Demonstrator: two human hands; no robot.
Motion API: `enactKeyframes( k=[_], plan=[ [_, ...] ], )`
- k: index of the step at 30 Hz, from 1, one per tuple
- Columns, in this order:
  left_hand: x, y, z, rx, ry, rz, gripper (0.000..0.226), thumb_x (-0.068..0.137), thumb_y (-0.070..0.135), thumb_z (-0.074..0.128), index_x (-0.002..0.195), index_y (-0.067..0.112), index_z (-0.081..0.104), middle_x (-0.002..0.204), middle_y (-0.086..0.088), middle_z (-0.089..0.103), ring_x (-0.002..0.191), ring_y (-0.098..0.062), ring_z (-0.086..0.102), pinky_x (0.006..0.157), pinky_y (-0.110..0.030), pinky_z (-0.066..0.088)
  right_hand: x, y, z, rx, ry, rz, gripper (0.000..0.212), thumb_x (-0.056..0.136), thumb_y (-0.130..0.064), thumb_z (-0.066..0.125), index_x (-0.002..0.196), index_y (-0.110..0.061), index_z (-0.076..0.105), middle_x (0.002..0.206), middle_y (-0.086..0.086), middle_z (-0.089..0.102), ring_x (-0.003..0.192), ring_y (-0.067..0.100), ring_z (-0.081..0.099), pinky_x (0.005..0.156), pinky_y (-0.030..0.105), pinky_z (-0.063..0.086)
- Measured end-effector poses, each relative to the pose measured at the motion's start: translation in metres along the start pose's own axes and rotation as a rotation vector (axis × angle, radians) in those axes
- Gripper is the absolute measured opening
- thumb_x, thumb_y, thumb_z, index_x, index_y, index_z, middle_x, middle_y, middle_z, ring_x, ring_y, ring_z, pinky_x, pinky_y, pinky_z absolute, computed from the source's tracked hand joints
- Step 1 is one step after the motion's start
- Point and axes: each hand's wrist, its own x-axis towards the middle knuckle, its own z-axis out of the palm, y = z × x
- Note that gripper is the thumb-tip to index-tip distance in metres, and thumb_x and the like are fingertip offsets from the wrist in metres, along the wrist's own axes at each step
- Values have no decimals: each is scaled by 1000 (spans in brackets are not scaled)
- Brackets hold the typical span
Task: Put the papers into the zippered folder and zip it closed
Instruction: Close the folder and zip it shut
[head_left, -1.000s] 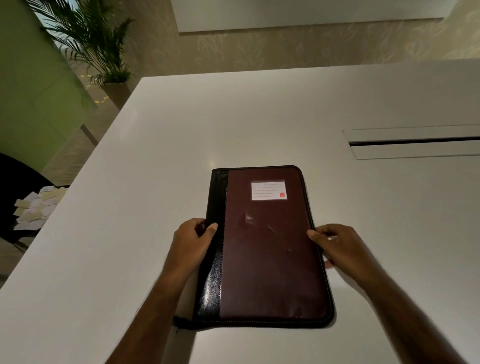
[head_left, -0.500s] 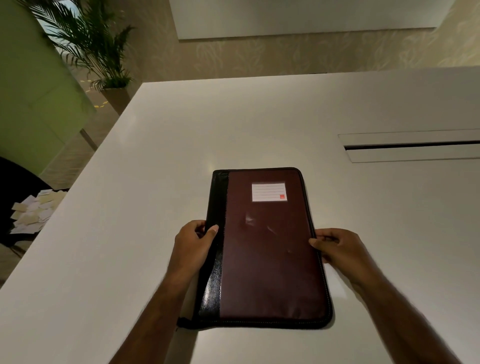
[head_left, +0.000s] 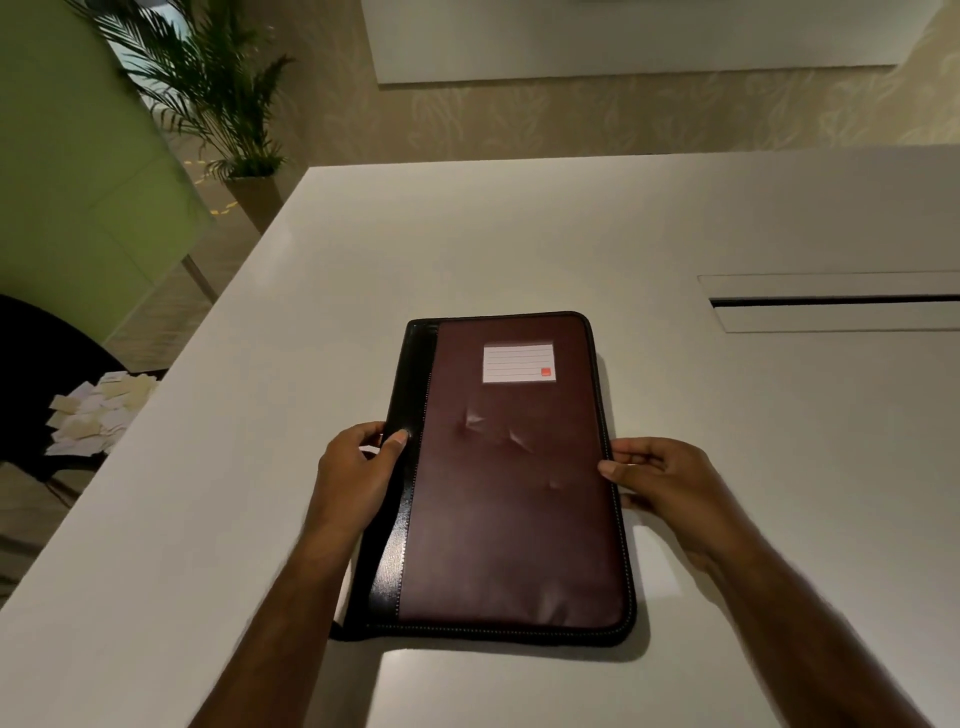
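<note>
A maroon zippered folder (head_left: 511, 499) with a black spine strip and a white label lies flat and closed on the white table (head_left: 260, 519). My left hand (head_left: 358, 467) grips its left spine edge, thumb on top. My right hand (head_left: 660, 480) holds its right zipper edge, thumb on the cover and fingers curled under. The zipper runs around the edge and looks shut. No loose papers show on the table.
A cable slot (head_left: 831, 301) is set in the table at the right. Off the table's left edge, paper scraps (head_left: 98, 410) lie on a dark chair. A potted palm (head_left: 223, 104) and a green panel stand at the back left.
Both hands stay on the folder's edges; my right hand slid slightly toward me along the right edge. The view tilted a little, so the folder sits lower in frame.
</note>
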Motion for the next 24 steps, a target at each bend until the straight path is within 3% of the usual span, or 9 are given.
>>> enactKeyframes(
  k=[15, 20, 24],
  plan=[
    [34, -42, -106, -13, 128, -68, 31, 99, 35, 71, 124, 18, 75, 110, 3, 76, 100, -21, 73, 92, -46, 61, 17, 7, 123, 53, -163, 29, 23, 87, -7, 85, 107, -15, 76, 95, 2, 84, 88, 21, 82, 70, 28, 65],
    [44, -61, -135, 12, 181, -96, 30, 98, 33, 72, 125, 19, 74, 100, 11, 71, 94, -13, 70, 75, -26, 54, 16, 18, 162, 51, -196, 48, 28, 85, -8, 86, 110, -12, 75, 98, 5, 84, 92, 23, 81, 78, 33, 66],
    [52, -75, -153, 49, 206, -123, 31, 99, 30, 71, 127, 18, 74, 105, 8, 71, 94, -15, 67, 78, -28, 51, 11, 24, 186, 53, -231, 69, 36, 77, -17, 87, 111, -14, 74, 99, 5, 83, 94, 25, 81, 82, 41, 67]
  ],
)
